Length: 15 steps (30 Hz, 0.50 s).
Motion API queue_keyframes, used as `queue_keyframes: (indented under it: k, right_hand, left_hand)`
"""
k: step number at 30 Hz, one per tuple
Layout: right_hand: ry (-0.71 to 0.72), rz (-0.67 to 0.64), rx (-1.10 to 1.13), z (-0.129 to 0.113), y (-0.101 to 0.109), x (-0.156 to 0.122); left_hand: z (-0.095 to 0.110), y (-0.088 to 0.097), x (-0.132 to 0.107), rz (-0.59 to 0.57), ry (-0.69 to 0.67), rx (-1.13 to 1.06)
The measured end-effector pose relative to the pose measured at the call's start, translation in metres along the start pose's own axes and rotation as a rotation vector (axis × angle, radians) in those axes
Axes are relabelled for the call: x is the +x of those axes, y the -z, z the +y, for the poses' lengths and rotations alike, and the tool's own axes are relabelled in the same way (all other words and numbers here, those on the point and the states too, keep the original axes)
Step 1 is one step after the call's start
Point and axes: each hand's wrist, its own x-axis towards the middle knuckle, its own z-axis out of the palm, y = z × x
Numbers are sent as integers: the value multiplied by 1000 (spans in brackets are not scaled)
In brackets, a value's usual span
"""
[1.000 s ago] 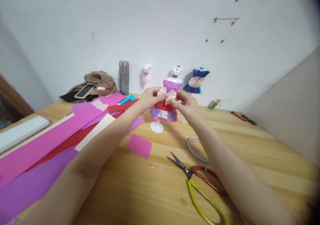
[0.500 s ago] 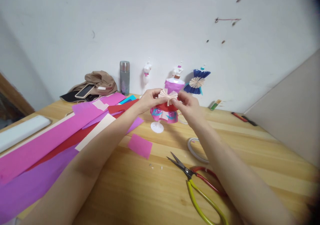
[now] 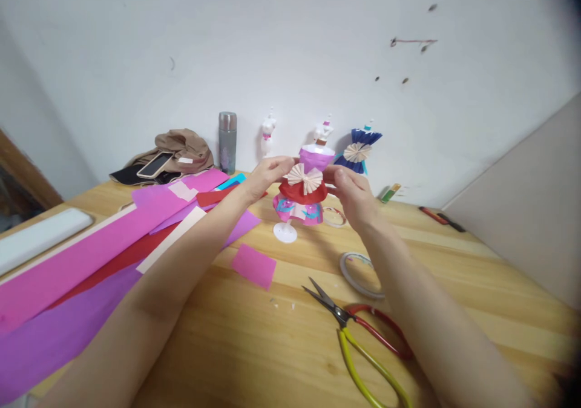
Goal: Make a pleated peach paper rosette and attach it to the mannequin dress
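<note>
A small mannequin (image 3: 303,199) on a white round base stands on the wooden table, dressed in a purple top, red paper skirt and pink patterned layer. A cream pleated paper bow (image 3: 305,178) sits on its waist. My left hand (image 3: 267,175) touches the dress from the left, fingers curled near the bow. My right hand (image 3: 351,193) holds the dress from the right at waist height, fingers bent around its side.
Scissors (image 3: 358,335) with yellow and red handles lie at front centre, a tape ring (image 3: 358,272) behind them. Pink, purple and red paper sheets (image 3: 91,263) cover the left. A flask (image 3: 226,134), two more mannequins (image 3: 358,151), a bag with a phone (image 3: 175,154) stand by the wall.
The bow, held between both hands' fingertips in front of the dress before, now rests on the waist. Both hands have moved apart to the dress's sides.
</note>
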Motion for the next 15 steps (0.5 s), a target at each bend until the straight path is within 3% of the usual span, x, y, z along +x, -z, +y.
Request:
queue_keyframes:
  k: [3,8,15]
  right_hand:
    - [-9,30,41,-3,4,3]
    - [-38,82,67,-17,4,15]
    - [-28,47,-178,-47,-6,40]
  left_hand:
    - [10,10,6,83,4,-66]
    - [48,23,6,366,-1,-75]
    - [97,27,-14,446,-56,-78]
